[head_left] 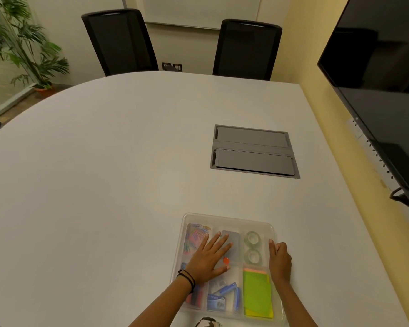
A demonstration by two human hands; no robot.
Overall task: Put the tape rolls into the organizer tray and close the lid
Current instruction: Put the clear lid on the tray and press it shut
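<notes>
Bare forearms, no sleeves, thin black bands [187, 277] on left wrist

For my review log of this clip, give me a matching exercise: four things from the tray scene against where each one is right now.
Things:
1. tape rolls
2. left hand
3. right hand
4. green notes

Places:
A. near right compartment
B. flat on the lid
C. far right compartment
D. at the tray's right edge

Pairs: 1-C, 2-B, 3-D, 4-A
</notes>
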